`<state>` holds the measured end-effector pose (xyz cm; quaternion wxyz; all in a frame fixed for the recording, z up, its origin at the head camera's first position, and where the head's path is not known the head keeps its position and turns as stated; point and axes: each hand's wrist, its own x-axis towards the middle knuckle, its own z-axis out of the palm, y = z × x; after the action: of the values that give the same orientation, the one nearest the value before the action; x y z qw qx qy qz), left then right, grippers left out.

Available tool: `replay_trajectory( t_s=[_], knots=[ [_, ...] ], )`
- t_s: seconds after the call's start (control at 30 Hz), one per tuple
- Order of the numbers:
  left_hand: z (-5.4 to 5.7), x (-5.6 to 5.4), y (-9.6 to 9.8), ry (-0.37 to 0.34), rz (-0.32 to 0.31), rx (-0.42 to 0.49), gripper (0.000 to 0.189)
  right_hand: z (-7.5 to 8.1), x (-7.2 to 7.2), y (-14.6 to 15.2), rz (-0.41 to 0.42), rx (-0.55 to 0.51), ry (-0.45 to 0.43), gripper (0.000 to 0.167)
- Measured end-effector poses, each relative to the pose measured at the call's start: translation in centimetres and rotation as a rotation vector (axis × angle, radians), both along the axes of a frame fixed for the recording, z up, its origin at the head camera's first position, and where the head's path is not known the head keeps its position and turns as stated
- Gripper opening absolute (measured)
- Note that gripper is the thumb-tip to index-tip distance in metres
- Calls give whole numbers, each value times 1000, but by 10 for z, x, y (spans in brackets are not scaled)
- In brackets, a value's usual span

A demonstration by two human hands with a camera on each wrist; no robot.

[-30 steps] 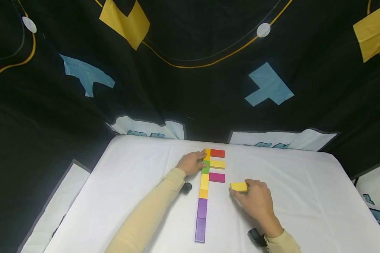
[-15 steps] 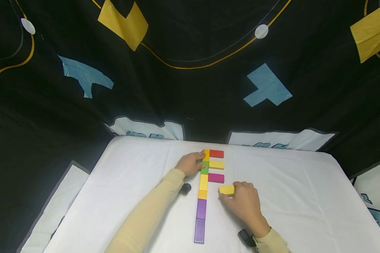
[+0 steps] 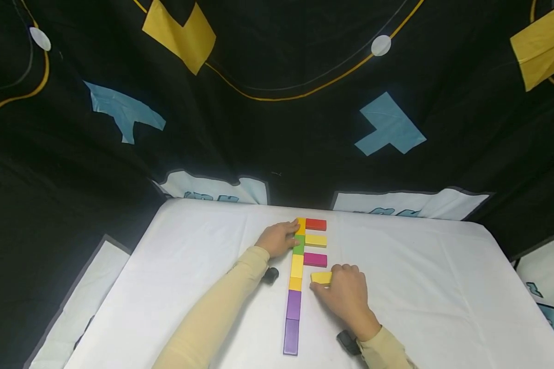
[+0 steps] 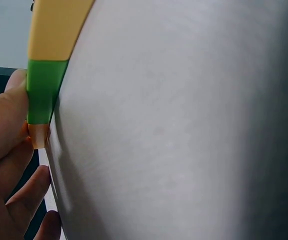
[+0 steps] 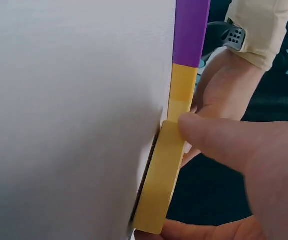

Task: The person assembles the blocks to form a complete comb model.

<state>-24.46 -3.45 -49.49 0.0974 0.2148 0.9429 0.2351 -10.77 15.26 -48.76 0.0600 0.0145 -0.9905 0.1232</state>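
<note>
A column of coloured blocks runs front to back on the white table, with two purple blocks (image 3: 293, 304) at its near end. My left hand (image 3: 279, 238) rests at the far end, fingertips at the orange block (image 3: 301, 225) and thumb against the green block (image 4: 44, 87). Between thumb and fingers, my right hand (image 3: 348, 292) pinches a yellow block (image 5: 156, 180). That block lies crosswise just right of the column, below the magenta block (image 3: 315, 260). Red (image 3: 316, 224) and pale yellow (image 3: 316, 241) blocks stick out rightward from the column's far part.
The white cloth-covered table (image 3: 443, 282) stretches out on both sides of the column. Behind it hangs a black curtain (image 3: 277, 148) with yellow and blue shapes. A dark wrist camera (image 3: 348, 342) sits under the right wrist.
My right hand has moved left with the yellow block, bringing it from well right of the column to close beside it. The left hand has stayed in place.
</note>
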Motion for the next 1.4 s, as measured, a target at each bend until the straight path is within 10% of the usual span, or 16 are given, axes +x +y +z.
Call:
replay_trajectory(
  t_s=[0.57,1.4],
  knots=[
    [-1,-1,-1,1,-1,3,57,5,-4,28,43,-248,-117,35],
    [0,-1,0,-6,3,11,58,3,-7,18,69,-274,-98,29]
  ],
)
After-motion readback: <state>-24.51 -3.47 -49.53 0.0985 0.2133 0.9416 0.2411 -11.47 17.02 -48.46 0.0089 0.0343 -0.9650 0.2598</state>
